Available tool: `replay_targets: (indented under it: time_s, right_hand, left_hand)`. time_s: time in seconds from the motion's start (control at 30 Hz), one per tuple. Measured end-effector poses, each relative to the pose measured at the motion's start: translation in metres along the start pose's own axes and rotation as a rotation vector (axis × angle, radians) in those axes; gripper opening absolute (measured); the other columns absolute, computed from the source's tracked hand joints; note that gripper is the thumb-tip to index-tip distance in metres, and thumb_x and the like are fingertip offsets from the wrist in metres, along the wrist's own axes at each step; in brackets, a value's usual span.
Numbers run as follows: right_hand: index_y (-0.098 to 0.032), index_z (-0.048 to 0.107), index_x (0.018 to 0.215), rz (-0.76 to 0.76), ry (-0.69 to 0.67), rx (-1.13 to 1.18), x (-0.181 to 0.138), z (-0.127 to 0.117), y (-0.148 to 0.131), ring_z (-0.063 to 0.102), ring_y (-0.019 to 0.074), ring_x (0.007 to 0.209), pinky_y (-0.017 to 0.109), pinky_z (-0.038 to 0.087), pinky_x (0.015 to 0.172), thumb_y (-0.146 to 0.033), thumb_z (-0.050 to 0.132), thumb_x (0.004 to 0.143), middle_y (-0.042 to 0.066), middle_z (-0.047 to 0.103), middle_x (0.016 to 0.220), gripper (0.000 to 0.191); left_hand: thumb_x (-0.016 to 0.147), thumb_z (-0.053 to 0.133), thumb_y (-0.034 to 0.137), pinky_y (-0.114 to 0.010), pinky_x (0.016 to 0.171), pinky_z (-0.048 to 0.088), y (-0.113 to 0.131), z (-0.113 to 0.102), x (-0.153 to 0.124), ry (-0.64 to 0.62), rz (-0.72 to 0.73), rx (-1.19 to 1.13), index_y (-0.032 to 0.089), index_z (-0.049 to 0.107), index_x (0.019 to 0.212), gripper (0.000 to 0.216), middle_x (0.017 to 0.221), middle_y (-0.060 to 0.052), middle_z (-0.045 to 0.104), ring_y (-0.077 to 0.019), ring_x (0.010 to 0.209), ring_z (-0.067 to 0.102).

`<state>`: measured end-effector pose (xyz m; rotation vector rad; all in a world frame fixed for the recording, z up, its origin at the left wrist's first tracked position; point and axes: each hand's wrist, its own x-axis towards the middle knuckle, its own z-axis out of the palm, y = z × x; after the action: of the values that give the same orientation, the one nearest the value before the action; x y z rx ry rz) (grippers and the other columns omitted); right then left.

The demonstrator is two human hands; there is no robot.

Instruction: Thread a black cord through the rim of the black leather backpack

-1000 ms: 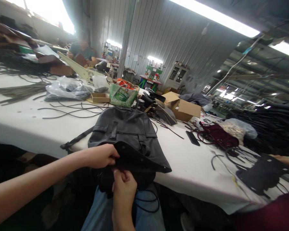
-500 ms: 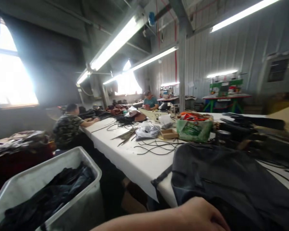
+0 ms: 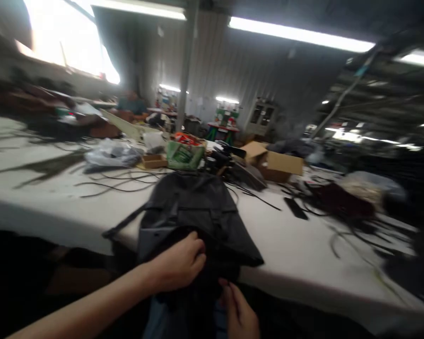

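A black backpack (image 3: 198, 195) lies on the white-covered table, its lower part hanging over the near edge. One of its straps (image 3: 127, 221) sticks out to the left. My left hand (image 3: 183, 261) is closed on the bag's dark fabric near an opening. Lower and to the right, my right hand (image 3: 238, 313) pinches the bag's bottom edge between thumb and fingers. Blur and dark cloth hide exactly which part each hand holds.
Thin black cords (image 3: 120, 183), a clear plastic bag (image 3: 111, 153), a small cardboard tray (image 3: 154, 161) and a green bag (image 3: 185, 155) lie beyond the backpack. To the right are an open carton (image 3: 284, 165), a dark phone-like slab (image 3: 296, 208) and maroon material (image 3: 342, 200). A person (image 3: 132, 103) sits far back.
The view has swung to the right and down, bringing the whole backpack and the table's right side into sight. My right hand has come into view at the bag. The white bin has left the picture.
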<state>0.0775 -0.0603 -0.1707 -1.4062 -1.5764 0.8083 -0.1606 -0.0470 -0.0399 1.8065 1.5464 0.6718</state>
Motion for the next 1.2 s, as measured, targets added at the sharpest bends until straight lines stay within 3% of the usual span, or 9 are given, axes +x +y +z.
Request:
replay_targets:
  time_s: [0.03,0.13,0.2,0.27,0.47,0.6,0.93,1.2]
  right_hand:
    - [-0.020,0.089,0.110,0.028,0.007,0.059,-0.005,-0.008,0.001,0.078,0.0287,0.076,0.034,0.064,0.072,-0.080,0.057,0.098,0.010,0.080,0.081,0.069]
    - [-0.018,0.078,0.130,0.091,0.029,0.169,-0.005,-0.012,0.002,0.078,0.0263,0.080,0.032,0.061,0.079,-0.065,0.059,0.105,0.007,0.080,0.083,0.056]
    - [-0.019,0.077,0.124,0.116,0.039,0.214,-0.001,-0.011,0.000,0.078,0.0256,0.082,0.032,0.060,0.081,-0.059,0.059,0.107,0.006,0.081,0.085,0.047]
    - [-0.019,0.079,0.115,0.124,0.049,0.239,0.001,-0.011,-0.001,0.079,0.0257,0.087,0.031,0.059,0.081,-0.054,0.061,0.108,0.008,0.082,0.091,0.040]
    - [-0.025,0.086,0.101,0.034,0.096,0.197,0.011,-0.004,-0.004,0.077,0.0238,0.092,0.028,0.058,0.081,-0.038,0.070,0.100,0.006,0.080,0.100,0.021]
    - [-0.025,0.086,0.101,0.009,0.140,0.158,0.017,0.006,-0.011,0.076,0.0228,0.089,0.028,0.056,0.076,-0.033,0.069,0.101,0.006,0.079,0.097,0.020]
    - [-0.023,0.080,0.092,-0.007,0.196,0.076,0.031,0.021,-0.025,0.068,0.0207,0.075,0.030,0.047,0.068,-0.030,0.064,0.101,0.004,0.075,0.086,0.020]
    - [-0.021,0.078,0.082,-0.006,0.215,0.059,0.037,0.021,-0.030,0.063,0.0193,0.068,0.030,0.043,0.065,-0.027,0.067,0.095,0.002,0.071,0.077,0.018]
  left_hand:
    - [0.098,0.063,0.039,-0.047,0.112,0.048,-0.005,0.008,0.003,-0.024,0.034,0.013,0.017,0.072,0.115,0.029,0.131,-0.015,0.063,-0.0340,0.115,0.067]
    - [0.077,0.088,0.041,-0.048,0.112,0.049,-0.016,0.031,0.015,-0.122,0.105,0.081,0.018,0.070,0.128,0.059,0.143,-0.017,0.058,-0.0421,0.128,0.063]
    - [0.074,0.089,0.034,-0.047,0.112,0.051,-0.017,0.041,0.022,-0.179,0.130,0.180,0.020,0.068,0.136,0.068,0.143,-0.017,0.060,-0.0417,0.131,0.064]
    - [0.080,0.082,0.027,-0.045,0.111,0.052,-0.017,0.045,0.029,-0.192,0.135,0.265,0.021,0.067,0.140,0.062,0.141,-0.016,0.063,-0.0384,0.131,0.066]
    - [0.101,0.059,0.029,-0.037,0.101,0.052,-0.019,0.033,0.048,-0.168,0.232,0.230,0.020,0.079,0.122,0.031,0.120,-0.013,0.074,-0.0292,0.114,0.072]
    - [0.104,0.057,0.032,-0.030,0.084,0.050,-0.019,0.023,0.059,-0.175,0.251,0.064,0.019,0.084,0.097,0.031,0.097,-0.007,0.075,-0.0214,0.091,0.071]
    - [0.096,0.063,0.044,-0.031,0.089,0.051,-0.020,0.013,0.073,-0.252,0.094,-0.094,0.017,0.083,0.102,0.034,0.100,-0.004,0.081,-0.0255,0.099,0.071]
    - [0.096,0.065,0.045,-0.030,0.089,0.052,-0.019,0.012,0.072,-0.239,0.124,-0.087,0.018,0.085,0.101,0.033,0.098,-0.003,0.082,-0.0245,0.098,0.073]
